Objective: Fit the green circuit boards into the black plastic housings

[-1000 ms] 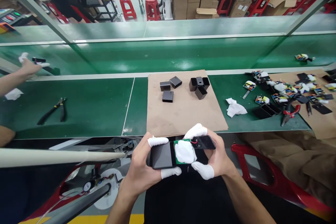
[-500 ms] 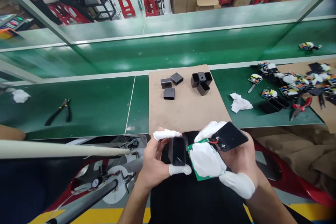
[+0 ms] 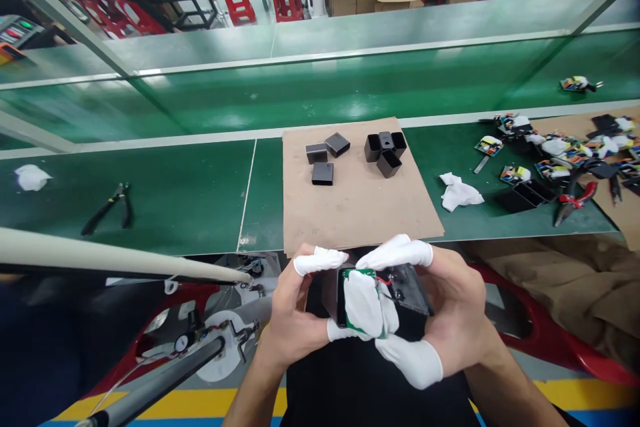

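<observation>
White finger cots cover some fingertips on both hands. My left hand [image 3: 300, 310] grips a black plastic case [image 3: 331, 295] with its open end facing right. My right hand [image 3: 445, 313] holds a green circuit board [image 3: 379, 273] by its edges between thumb and fingers. A white pad [image 3: 363, 303] covers most of the board's face. Red and dark wires join the board to a black end cover [image 3: 407, 283], which sits against my right palm. The board's left edge is at the case mouth; how far it sits inside is hidden.
Several black cases [image 3: 323, 173] stand on a cardboard sheet [image 3: 340, 220] on the green bench. To the left lie black-handled cutters [image 3: 107, 208]. At right are a white cloth piece [image 3: 459, 192], several circuit boards [image 3: 553, 147] and red-handled pliers [image 3: 575, 201]. A pale bar [image 3: 120, 257] crosses the lower left.
My right hand has moved left, bringing the board from beside the case to its mouth. The black end cover has tilted and come left with it. My left hand stays nearly in place.
</observation>
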A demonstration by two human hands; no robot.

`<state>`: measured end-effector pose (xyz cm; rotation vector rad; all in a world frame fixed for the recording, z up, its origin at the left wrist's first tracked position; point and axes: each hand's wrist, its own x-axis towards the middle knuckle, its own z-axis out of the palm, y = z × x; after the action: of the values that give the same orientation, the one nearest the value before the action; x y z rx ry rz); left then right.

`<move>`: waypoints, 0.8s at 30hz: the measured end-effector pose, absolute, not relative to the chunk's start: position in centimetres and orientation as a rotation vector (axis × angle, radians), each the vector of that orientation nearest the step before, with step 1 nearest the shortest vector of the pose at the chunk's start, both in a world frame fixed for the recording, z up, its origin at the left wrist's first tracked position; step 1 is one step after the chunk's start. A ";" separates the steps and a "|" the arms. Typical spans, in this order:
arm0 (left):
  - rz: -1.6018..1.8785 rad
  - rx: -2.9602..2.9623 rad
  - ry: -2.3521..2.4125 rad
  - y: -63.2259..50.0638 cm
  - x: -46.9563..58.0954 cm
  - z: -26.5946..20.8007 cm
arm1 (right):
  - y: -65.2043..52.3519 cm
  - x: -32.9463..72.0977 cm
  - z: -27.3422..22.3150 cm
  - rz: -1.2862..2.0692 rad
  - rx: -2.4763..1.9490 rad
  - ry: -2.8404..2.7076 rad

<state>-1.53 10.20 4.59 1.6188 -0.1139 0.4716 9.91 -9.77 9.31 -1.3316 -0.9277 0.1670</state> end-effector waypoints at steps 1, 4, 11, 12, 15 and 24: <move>0.470 1.623 -0.117 10.2 -1.5 4.7 | -9.8 9.8 9.3 0.162 -1.335 -0.931; 0.458 1.639 -0.110 10.3 -1.6 4.7 | -9.7 9.5 9.4 0.173 -1.327 -0.957; 0.465 1.657 -0.104 10.4 -2.0 4.4 | -9.4 9.5 10.2 0.163 -1.366 -1.012; 0.469 1.658 -0.100 10.4 -2.0 4.4 | -9.4 9.5 10.3 0.156 -1.373 -1.016; 0.473 1.668 -0.092 10.4 -2.0 4.4 | -9.3 9.5 10.3 0.139 -1.388 -1.030; 0.490 1.711 -0.096 10.3 -1.7 4.8 | -9.6 9.4 10.2 0.127 -1.479 -1.056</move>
<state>-1.70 10.34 4.77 1.7111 -0.0965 0.4897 9.35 -9.61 10.24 -1.4790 -1.0555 0.1265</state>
